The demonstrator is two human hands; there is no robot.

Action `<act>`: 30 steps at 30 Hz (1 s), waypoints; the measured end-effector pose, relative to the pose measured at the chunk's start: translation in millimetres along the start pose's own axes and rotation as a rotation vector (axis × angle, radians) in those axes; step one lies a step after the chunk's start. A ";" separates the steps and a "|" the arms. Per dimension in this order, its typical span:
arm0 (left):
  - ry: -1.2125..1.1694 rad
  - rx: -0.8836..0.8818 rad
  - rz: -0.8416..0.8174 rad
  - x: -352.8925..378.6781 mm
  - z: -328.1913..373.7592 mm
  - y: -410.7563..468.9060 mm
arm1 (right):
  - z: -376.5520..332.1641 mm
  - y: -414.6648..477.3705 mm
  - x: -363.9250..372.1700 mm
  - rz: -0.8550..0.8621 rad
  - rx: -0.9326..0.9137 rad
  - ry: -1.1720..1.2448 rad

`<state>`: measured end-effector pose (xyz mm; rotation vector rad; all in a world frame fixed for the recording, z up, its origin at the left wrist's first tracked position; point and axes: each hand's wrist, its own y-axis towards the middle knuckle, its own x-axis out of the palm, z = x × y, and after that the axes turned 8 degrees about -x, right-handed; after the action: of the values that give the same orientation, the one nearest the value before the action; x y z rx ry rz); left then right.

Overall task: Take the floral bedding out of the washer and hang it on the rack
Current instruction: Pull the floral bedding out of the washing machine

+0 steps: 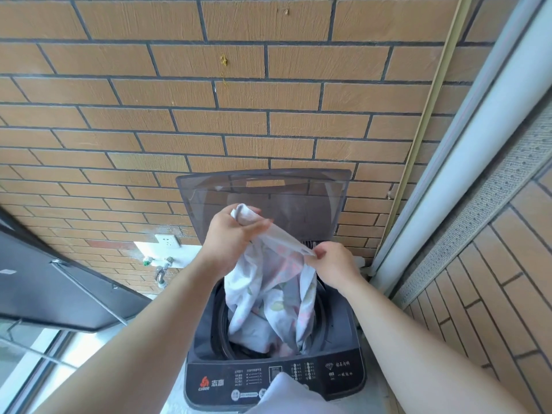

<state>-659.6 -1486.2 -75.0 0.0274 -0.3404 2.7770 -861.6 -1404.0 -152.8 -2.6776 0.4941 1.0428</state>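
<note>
My left hand [230, 234] gripped bunched corner of white floral cotton bedding [268, 300], held high, probably to draw cloth up out of drum. My right hand [331, 264] pinched hem just beside and lower, likely to find edge for spreading. Bulk of bedding hung below both hands inside dark grey top-loading washer [343, 375]. Tinted plastic lid [298, 204] stood open behind hands. Rack not in view.

A: Where's the room above the washer [204, 339]?
B: Only toward its front edge. The raised lid [301, 204] blocks the back, bedding [268, 294] fills the drum mouth, and 1 pipe [457, 180] crowds the right.
</note>
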 end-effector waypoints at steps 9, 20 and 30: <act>1.109 0.228 -0.200 -1.4 -10.0 1.7 | -21.7 -6.6 3.1 -0.080 -0.140 0.220; 0.551 0.083 0.006 16.8 -2.2 -8.1 | 15.7 -18.5 27.9 -0.148 -0.070 -0.171; 0.596 0.108 -0.014 13.0 2.4 -11.2 | 26.3 -32.2 57.4 -0.395 -0.027 -0.038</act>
<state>-668.1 -1472.2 -69.3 -0.7463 -0.0339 2.6251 -825.5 -1379.0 -208.4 -2.6190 -0.0598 0.9812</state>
